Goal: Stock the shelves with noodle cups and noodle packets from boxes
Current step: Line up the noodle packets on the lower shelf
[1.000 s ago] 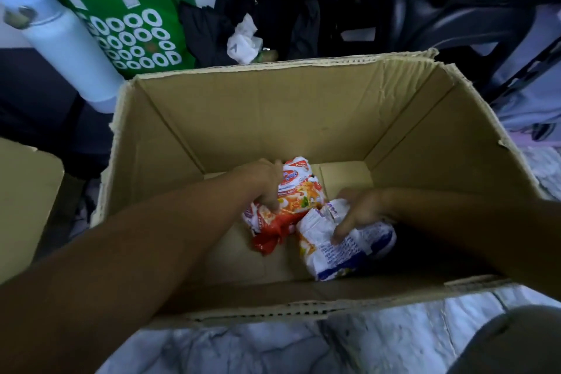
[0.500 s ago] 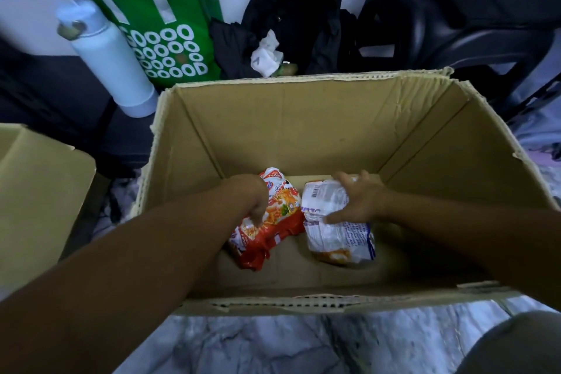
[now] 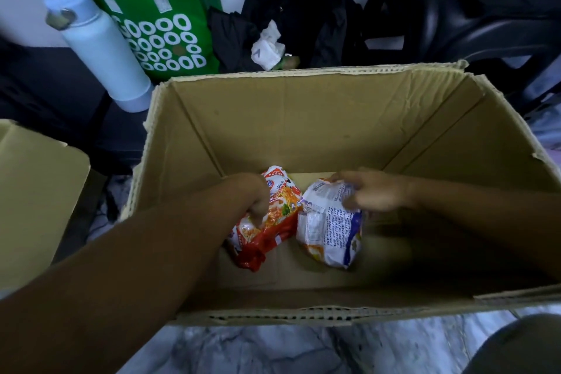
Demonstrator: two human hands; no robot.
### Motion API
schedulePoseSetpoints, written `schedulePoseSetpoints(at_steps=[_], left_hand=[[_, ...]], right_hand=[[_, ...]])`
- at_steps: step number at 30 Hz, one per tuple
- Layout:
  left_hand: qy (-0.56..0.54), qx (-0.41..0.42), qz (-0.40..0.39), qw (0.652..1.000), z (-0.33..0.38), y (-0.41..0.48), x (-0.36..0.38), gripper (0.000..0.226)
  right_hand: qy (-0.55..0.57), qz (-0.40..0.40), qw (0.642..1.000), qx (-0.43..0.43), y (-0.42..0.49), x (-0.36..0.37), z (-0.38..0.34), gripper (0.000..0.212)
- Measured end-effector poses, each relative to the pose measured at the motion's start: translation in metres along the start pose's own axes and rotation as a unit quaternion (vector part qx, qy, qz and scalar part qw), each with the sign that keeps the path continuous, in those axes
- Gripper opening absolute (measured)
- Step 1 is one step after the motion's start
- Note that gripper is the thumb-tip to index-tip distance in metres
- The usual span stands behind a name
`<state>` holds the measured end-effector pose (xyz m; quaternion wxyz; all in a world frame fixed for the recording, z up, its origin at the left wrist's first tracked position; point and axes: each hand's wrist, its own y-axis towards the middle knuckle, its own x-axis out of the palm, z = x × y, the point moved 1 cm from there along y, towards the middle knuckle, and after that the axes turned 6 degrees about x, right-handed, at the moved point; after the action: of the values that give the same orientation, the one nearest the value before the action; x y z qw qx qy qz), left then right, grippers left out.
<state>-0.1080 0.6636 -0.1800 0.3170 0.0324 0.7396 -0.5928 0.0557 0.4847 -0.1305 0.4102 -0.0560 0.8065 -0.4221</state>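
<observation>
Head view: we note left hand (image 3: 255,200) clenched round red noodle packet (image 3: 273,234) and right hand (image 3: 373,194) pinching top of white packet (image 3: 328,234). Both packets low inside box (image 3: 303,118), apparently last ones, though near corner too dark to confirm. We advise: lift straight up, clear box wall, grip by edges, avoid crushing noodles.

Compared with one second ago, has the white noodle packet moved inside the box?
Yes. Gripped by the right hand, the white noodle packet has shifted away from the near wall of the box, toward its far wall.
</observation>
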Motion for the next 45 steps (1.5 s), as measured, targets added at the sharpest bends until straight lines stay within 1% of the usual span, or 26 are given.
schedulePoseSetpoints(at_steps=[1,2,3,4,5,6,7,10,11,14,16,18,22,24,26,28,29,31,33,36,37,39,41,42,43,45], left_hand=[[0.003,0.002,-0.002,1.0,0.001,0.002,0.001,0.105],[0.009,0.007,-0.003,1.0,0.001,0.004,0.001,0.103],[0.015,0.011,-0.008,1.0,0.002,0.003,0.001,0.101],[0.024,0.014,-0.009,1.0,0.002,0.004,0.001,0.1],[0.023,0.013,-0.008,1.0,0.002,0.005,0.002,0.1],[0.018,0.013,-0.003,1.0,0.003,0.006,0.002,0.101],[0.01,0.013,0.001,1.0,0.003,0.006,0.003,0.102],[-0.018,0.015,0.014,1.0,0.0,0.004,0.002,0.105],[-0.023,0.015,0.019,0.999,-0.001,0.002,0.002,0.105],[-0.034,0.015,0.036,0.999,0.0,-0.004,-0.002,0.106],[-0.036,0.013,0.045,0.998,0.001,-0.004,-0.003,0.107],[-0.03,0.02,0.04,0.999,0.0,-0.005,-0.004,0.107],[-0.045,0.038,0.03,0.998,-0.007,-0.006,-0.006,0.116],[-0.082,0.04,0.05,0.995,-0.011,-0.009,-0.007,0.123],[-0.132,0.038,0.057,0.989,-0.013,-0.013,-0.008,0.123],[-0.204,0.04,0.033,0.978,-0.014,-0.014,-0.01,0.11],[-0.245,0.045,0.021,0.968,-0.013,-0.014,-0.01,0.101],[-0.282,0.048,0.017,0.958,-0.009,-0.014,-0.013,0.092],[-0.264,0.037,0.032,0.963,-0.003,-0.015,-0.014,0.093],[-0.239,0.021,0.062,0.969,0.002,-0.016,-0.012,0.103],[-0.239,0.021,0.065,0.969,0.001,-0.018,-0.012,0.102],[-0.257,0.031,0.046,0.965,-0.001,-0.018,-0.012,0.09],[-0.277,0.049,0.03,0.959,-0.001,-0.018,-0.013,0.075],[-0.285,0.054,0.033,0.956,0.0,-0.018,-0.013,0.07],[-0.291,0.058,0.041,0.954,0.0,-0.018,-0.014,0.067],[-0.278,0.067,0.074,0.955,0.0,-0.018,-0.015,0.064]], right_hand=[[-0.102,-0.033,0.994,-0.03,-0.006,0.0,0.003,0.082],[-0.244,-0.03,0.968,-0.058,-0.011,0.003,0.007,0.101],[-0.373,0.008,0.923,-0.091,-0.015,0.01,0.011,0.114],[-0.484,0.059,0.863,-0.13,-0.014,0.018,0.015,0.122],[-0.546,0.103,0.814,-0.169,-0.011,0.026,0.017,0.124],[-0.573,0.126,0.783,-0.206,-0.005,0.031,0.019,0.124],[-0.582,0.129,0.766,-0.24,0.0,0.035,0.017,0.122],[-0.601,0.11,0.73,-0.307,0.016,0.038,0.005,0.114],[-0.604,0.104,0.726,-0.311,0.02,0.038,0.0,0.115],[-0.578,0.043,0.759,-0.295,0.029,0.04,-0.001,0.113],[-0.549,0.037,0.781,-0.294,0.031,0.039,0.0,0.104],[-0.492,0.036,0.82,-0.29,0.031,0.033,-0.004,0.094],[-0.287,-0.017,0.917,-0.277,0.03,0.018,-0.013,0.086],[-0.183,-0.048,0.957,-0.219,0.025,0.011,-0.017,0.08],[-0.078,-0.111,0.981,-0.142,0.021,0.003,-0.014,0.062],[0.01,-0.179,0.982,-0.061,0.021,-0.001,-0.006,0.048],[0.038,-0.196,0.979,-0.028,0.021,-0.002,0.0,0.046],[0.061,-0.207,0.976,0.029,0.026,0.001,0.014,0.05],[0.04,-0.187,0.98,0.062,0.03,0.005,0.027,0.055],[0.04,-0.097,0.994,0.039,0.03,0.007,0.037,0.054],[0.032,-0.068,0.997,0.025,0.028,0.007,0.038,0.057],[-0.029,-0.019,0.999,-0.003,0.024,0.009,0.037,0.071],[-0.103,0.027,0.994,-0.032,0.023,0.017,0.039,0.096],[-0.125,0.043,0.99,-0.046,0.022,0.022,0.04,0.103],[-0.133,0.057,0.988,-0.061,0.021,0.028,0.041,0.103],[-0.14,0.09,0.981,-0.099,0.016,0.039,0.041,0.093]])
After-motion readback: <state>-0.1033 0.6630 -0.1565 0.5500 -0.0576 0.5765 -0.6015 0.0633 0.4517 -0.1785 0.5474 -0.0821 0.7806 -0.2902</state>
